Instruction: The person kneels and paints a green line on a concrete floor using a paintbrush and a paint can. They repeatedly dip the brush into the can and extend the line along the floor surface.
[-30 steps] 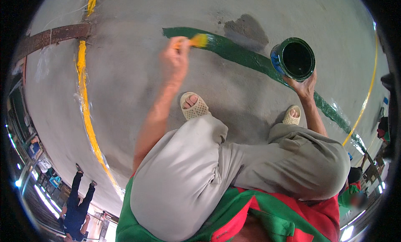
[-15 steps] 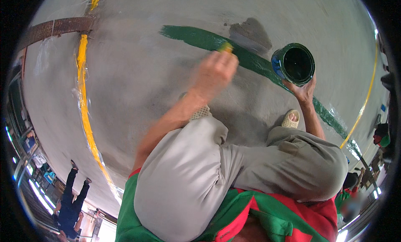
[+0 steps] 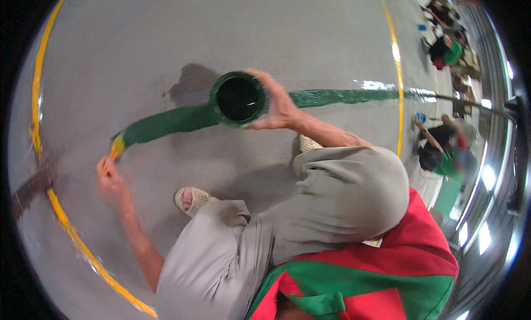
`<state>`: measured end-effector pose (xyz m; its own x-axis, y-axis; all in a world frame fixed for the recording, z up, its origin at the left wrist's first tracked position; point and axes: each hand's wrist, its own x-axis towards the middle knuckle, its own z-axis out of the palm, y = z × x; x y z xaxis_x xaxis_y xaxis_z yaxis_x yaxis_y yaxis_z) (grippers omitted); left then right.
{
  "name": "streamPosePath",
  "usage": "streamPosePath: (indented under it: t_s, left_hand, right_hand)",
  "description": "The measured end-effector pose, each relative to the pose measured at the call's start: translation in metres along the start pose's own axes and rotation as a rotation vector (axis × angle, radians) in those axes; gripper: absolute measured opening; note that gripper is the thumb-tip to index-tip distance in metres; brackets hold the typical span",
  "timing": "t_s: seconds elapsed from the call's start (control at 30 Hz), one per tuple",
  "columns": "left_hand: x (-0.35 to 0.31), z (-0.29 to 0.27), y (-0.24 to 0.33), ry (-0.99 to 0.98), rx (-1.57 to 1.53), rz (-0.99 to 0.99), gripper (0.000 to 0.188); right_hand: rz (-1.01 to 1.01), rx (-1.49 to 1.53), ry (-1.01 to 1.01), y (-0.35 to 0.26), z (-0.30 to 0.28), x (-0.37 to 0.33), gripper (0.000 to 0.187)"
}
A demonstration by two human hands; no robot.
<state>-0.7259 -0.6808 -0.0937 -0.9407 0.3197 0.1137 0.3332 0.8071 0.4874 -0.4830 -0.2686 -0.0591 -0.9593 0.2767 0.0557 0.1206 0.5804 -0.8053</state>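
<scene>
My left hand (image 3: 114, 186) is closed around the handle of a yellow paintbrush (image 3: 116, 148). The green-tinged bristles touch the left end of a wet green paint stripe (image 3: 168, 122) on the grey floor. My right hand (image 3: 279, 105) grips a round open paint can (image 3: 262, 105) from its right side, fingers and thumb spread about its wall. Dark green paint shows inside the can, which hangs over the stripe and hides part of it.
A dark damp patch (image 3: 192, 83) lies beyond the stripe. Yellow floor lines run at left (image 3: 74, 234) and right (image 3: 397, 71). A rusty brown strip (image 3: 33, 188) meets the left line. Several people crouch at far right, one in green (image 3: 445, 162). My sandalled foot (image 3: 191, 201) rests near the stripe.
My view has turned. The brush has moved left to the stripe's end. My right hand and the can have shifted left along the stripe, still together.
</scene>
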Motion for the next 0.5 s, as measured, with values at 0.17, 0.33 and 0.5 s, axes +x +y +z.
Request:
streamPosePath:
  t_s: [0.17, 0.33, 0.5]
  left_hand:
    - [0.022, -0.044, -0.005, -0.081, 0.182, 0.112, 0.037]
    - [0.051, -0.065, 0.036, -0.019, -0.136, 0.221, 0.032]
    - [0.075, -0.105, 0.107, -0.079, -0.717, 0.402, 0.026]
  right_hand:
    - [-0.123, 0.004, 0.012, -0.025, 0.008, 0.006, 0.111]
    - [-0.223, 0.007, 0.042, -0.044, 0.014, 0.007, 0.107]
    - [-0.203, 0.005, 0.106, -0.057, 0.02, 0.003, 0.11]
